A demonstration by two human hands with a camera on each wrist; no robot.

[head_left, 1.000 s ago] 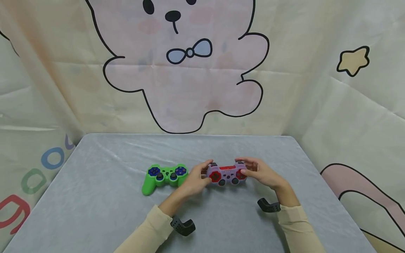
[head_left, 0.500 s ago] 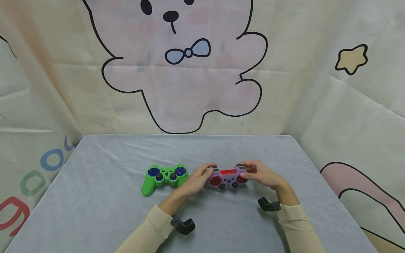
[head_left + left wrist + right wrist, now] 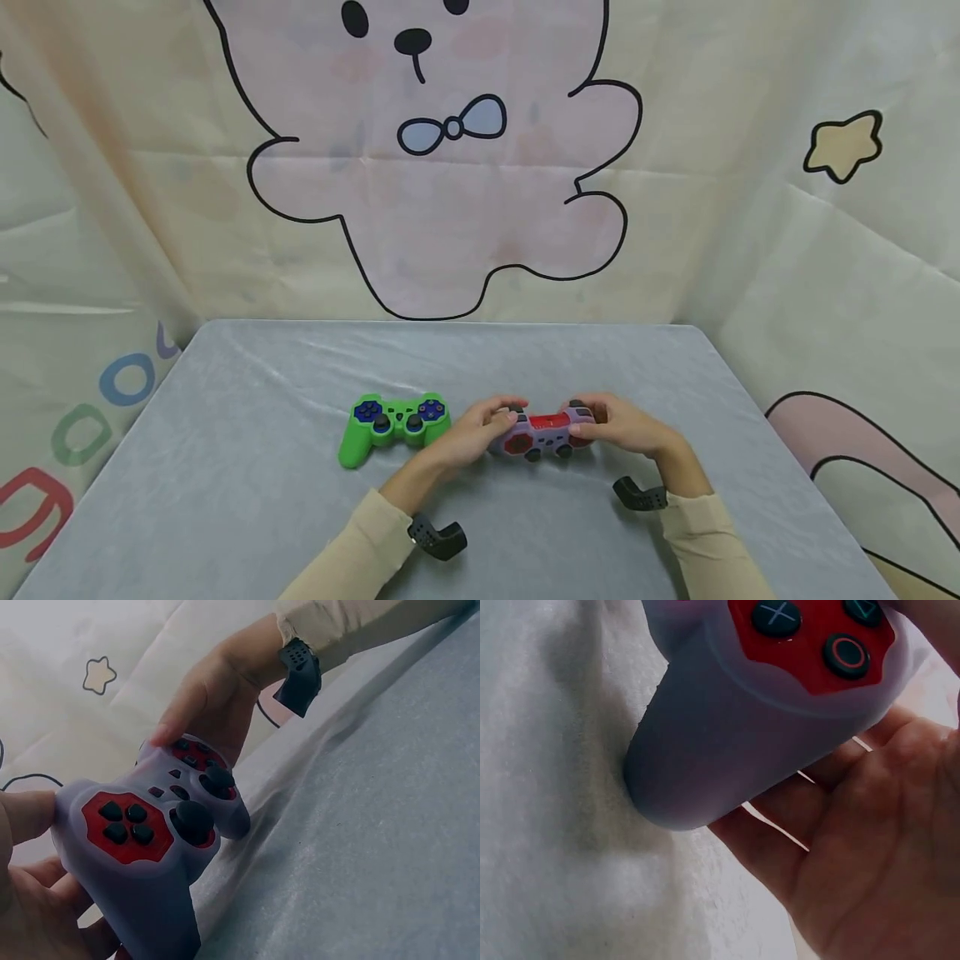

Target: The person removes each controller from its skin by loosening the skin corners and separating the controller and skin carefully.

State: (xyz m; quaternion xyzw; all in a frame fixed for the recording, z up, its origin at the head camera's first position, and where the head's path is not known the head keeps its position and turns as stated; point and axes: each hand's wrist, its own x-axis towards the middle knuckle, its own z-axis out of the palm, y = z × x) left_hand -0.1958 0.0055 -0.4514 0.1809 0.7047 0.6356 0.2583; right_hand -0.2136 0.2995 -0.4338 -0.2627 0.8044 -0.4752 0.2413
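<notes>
Both hands hold a purple game controller (image 3: 551,435) with red button panels, tilted so its shoulder-button edge is raised and its grips point down toward the cloth. My left hand (image 3: 477,432) pinches its left end, thumb on top and fingers behind. The right hand (image 3: 621,425) grips the right end, thumb near the face buttons; in the right wrist view, fingers (image 3: 780,832) lie under the purple grip (image 3: 705,750). In the left wrist view the controller's directional pad (image 3: 127,823) and two dark sticks show. A green game controller (image 3: 393,421) with blue panels lies just left of my left hand.
A pale grey-blue cloth covers the table (image 3: 247,517). Behind it hangs a cream curtain (image 3: 675,250) printed with a bear, with more printed curtain at both sides. A black wrist device (image 3: 437,537) sits at each cuff.
The purple controller has tipped, its upper edge rising toward the head camera, and has come slightly nearer. My left thumb has shifted up to its top corner. The green controller stays put.
</notes>
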